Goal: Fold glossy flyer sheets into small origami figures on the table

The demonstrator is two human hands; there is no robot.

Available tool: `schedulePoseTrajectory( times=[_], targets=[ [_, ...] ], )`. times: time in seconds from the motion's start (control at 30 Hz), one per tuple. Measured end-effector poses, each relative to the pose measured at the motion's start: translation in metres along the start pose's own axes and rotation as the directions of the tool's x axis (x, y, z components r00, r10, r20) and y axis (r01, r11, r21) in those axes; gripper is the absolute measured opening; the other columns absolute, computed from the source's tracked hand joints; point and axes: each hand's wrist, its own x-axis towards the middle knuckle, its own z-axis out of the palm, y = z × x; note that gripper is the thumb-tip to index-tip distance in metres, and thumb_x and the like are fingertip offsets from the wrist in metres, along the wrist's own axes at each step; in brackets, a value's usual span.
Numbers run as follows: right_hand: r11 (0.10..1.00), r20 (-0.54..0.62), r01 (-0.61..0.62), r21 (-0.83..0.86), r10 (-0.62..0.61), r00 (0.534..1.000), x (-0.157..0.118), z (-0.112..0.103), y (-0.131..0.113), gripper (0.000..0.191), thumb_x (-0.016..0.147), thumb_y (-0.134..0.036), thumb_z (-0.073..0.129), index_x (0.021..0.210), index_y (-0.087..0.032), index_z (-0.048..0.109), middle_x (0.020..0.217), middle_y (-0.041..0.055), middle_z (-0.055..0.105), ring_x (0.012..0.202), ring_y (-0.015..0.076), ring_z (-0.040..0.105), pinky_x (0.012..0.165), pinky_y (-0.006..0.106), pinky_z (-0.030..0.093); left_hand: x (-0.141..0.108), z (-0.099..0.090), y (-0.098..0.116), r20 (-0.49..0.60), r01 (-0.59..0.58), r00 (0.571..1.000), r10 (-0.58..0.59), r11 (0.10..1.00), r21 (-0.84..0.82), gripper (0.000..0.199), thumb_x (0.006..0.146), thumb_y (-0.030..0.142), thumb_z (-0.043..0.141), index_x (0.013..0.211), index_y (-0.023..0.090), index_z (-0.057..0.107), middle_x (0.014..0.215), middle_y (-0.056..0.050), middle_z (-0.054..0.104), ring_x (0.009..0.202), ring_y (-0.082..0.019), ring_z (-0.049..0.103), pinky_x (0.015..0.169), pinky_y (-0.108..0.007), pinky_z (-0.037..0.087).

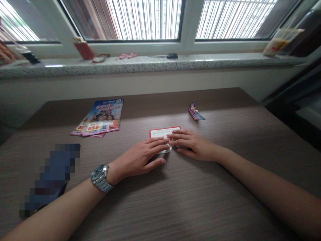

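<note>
A small white paper with a red border (pixel 163 132) and fine print lies on the wooden table, its lower edge looking folded. Across its left and lower part rests my left hand (pixel 142 154), fingers stretched out and the thumb apart. A metal watch (pixel 101 177) is on that wrist. From the right, my right hand (pixel 198 144) lies with its fingers extended over the paper's right side. The fingertips of both hands meet or nearly meet, covering much of the sheet. Beyond the right hand sits a small folded piece of printed paper (pixel 194 112).
Several colourful flyers (pixel 105 117) are stacked at the table's back left. A pixelated dark blue object (pixel 54 179) lies beside my left forearm. Along the stone windowsill (pixel 208 63) are scissors (pixel 170 56), a red packet (pixel 84 49), pink pieces (pixel 128 56) and a plastic cup (pixel 277 43).
</note>
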Motion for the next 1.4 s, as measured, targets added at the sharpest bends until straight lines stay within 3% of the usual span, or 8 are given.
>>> schedulePoseTrajectory(
  times=[0.3, 0.63, 0.9, 1.1, 1.4],
  targets=[
    [1.000, 0.012, -0.004, -0.008, 0.004, 1.000, 0.000, 0.000, 0.000, 0.035, 0.102, -0.027, 0.058, 0.137, -0.025, 0.062, 0.151, 0.0067, 0.058, 0.144, 0.0262, 0.047, 0.120, 0.050, 0.039, -0.001, -0.003, 0.000, 0.023, -0.031, 0.999, 0.031, 0.999, 0.031, 0.048, 0.104, 0.043, 0.052, 0.150, 0.028, 0.051, 0.164, -0.009, 0.038, 0.151, -0.030, 0.037, 0.122, -0.049, 0.036],
    [1.000, 0.007, -0.003, -0.013, 0.003, 1.000, 0.000, -0.001, -0.001, 0.036, 0.101, -0.025, 0.059, 0.137, -0.026, 0.062, 0.150, 0.0074, 0.059, 0.144, 0.0263, 0.047, 0.119, 0.052, 0.040, 0.001, -0.005, 0.004, 0.002, -0.036, 0.999, 0.036, 0.997, 0.069, 0.047, 0.103, 0.046, 0.054, 0.147, 0.029, 0.055, 0.162, -0.011, 0.041, 0.146, -0.032, 0.043, 0.119, -0.051, 0.040],
    [0.995, -0.107, -0.067, -0.077, 0.058, 0.993, 0.007, 0.003, -0.014, 0.023, 0.103, -0.025, 0.057, 0.122, -0.027, 0.068, 0.141, 0.0070, 0.064, 0.141, 0.0285, 0.049, 0.117, 0.054, 0.040, 0.001, -0.004, 0.009, -0.003, -0.015, 1.000, 0.015, 0.995, 0.096, 0.050, 0.101, 0.053, 0.054, 0.145, 0.028, 0.056, 0.160, -0.013, 0.043, 0.144, -0.035, 0.046, 0.116, -0.054, 0.043],
    [0.975, -0.287, -0.216, -0.058, 0.191, 0.939, 0.015, 0.011, -0.026, 0.005, 0.097, -0.025, 0.065, 0.101, -0.024, 0.068, 0.112, 0.0094, 0.066, 0.109, 0.0267, 0.060, 0.096, 0.045, 0.051, 0.001, -0.004, 0.009, -0.007, -0.017, 1.000, 0.017, 0.996, 0.091, 0.048, 0.102, 0.052, 0.054, 0.144, 0.028, 0.056, 0.162, -0.011, 0.041, 0.145, -0.034, 0.044, 0.118, -0.053, 0.041],
    [0.961, -0.288, -0.272, 0.041, 0.272, 0.918, 0.017, 0.019, -0.029, 0.008, 0.091, -0.017, 0.071, 0.089, -0.022, 0.065, 0.100, 0.0061, 0.059, 0.096, 0.0231, 0.058, 0.086, 0.038, 0.050, 0.000, -0.003, 0.009, 0.007, 0.001, 1.000, -0.001, 0.997, 0.079, 0.048, 0.102, 0.051, 0.054, 0.144, 0.028, 0.057, 0.162, -0.011, 0.041, 0.145, -0.034, 0.045, 0.117, -0.055, 0.042]
  ],
)
